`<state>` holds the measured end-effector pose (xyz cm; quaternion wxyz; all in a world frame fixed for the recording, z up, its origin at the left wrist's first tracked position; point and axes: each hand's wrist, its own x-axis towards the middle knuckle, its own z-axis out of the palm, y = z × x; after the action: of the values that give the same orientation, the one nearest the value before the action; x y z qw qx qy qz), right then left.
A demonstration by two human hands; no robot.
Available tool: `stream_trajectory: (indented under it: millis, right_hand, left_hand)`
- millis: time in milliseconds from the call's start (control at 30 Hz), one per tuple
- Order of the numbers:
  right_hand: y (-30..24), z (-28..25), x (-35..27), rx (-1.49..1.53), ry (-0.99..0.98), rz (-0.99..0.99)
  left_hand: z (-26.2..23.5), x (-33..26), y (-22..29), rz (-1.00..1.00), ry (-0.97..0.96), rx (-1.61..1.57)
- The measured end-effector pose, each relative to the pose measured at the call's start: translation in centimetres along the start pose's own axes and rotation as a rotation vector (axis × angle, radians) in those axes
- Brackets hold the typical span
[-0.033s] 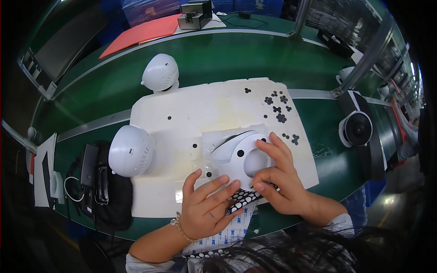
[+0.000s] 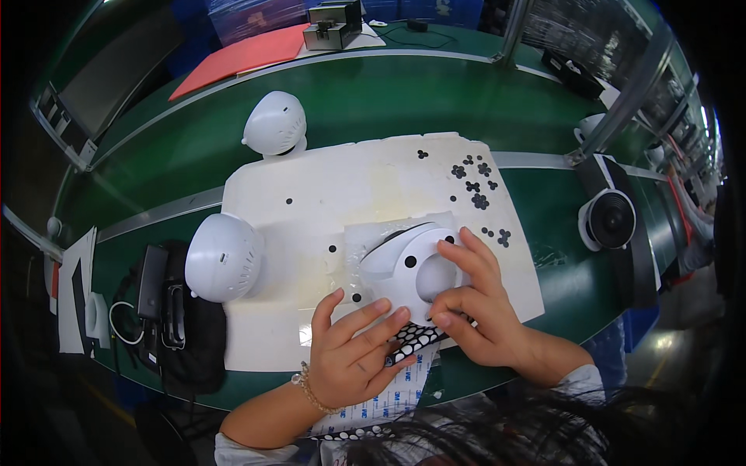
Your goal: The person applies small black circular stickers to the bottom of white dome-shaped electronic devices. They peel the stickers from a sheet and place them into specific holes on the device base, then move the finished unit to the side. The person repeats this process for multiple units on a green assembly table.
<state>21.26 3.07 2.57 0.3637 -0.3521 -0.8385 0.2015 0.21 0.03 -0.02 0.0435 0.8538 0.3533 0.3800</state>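
Note:
A white rounded device (image 2: 378,262) lies tilted on clear wrap, its ring-shaped base facing me. Two black round pads (image 2: 410,262) show on that base. My right hand (image 2: 483,311) is at the base's near right rim, thumb and index finger pinched together; a dark speck shows at their tips, too small to name. Its other fingers rest along the right side. With its upper fingertips, my left hand (image 2: 353,346) touches the near left rim. A black sheet with round white holes (image 2: 416,339) runs between its lower fingers, which are closed on it.
Loose black pads (image 2: 479,202) lie at the right of the white board (image 2: 311,225). Two white devices (image 2: 221,258), (image 2: 276,124) stand left and behind. A black bag (image 2: 203,342) lies at left, a device with a black round front (image 2: 610,219) stands at right. A metal rail crosses behind.

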Motion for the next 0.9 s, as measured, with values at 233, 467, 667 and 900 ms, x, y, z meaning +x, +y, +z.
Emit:
stream_trajectory:
  millis: [233,467,667,900]
  right_hand:
    - [0.4,0.2,-1.8,-0.401,0.131,-0.209]
    - [-0.3,1.1,-2.5,-0.329,0.177,-0.280]
    - [-1.0,1.5,-2.3,-0.131,0.125,-0.122]
    - [-1.1,0.8,-2.6,-0.257,0.108,-0.230]
  left_hand:
    - [0.2,0.1,0.3,-0.038,0.023,0.002]
    - [0.1,0.2,0.4,-0.068,0.023,-0.049]
    - [0.2,0.2,0.2,-0.062,0.020,-0.044]
    - [0.2,0.2,0.4,-0.084,0.008,-0.039]
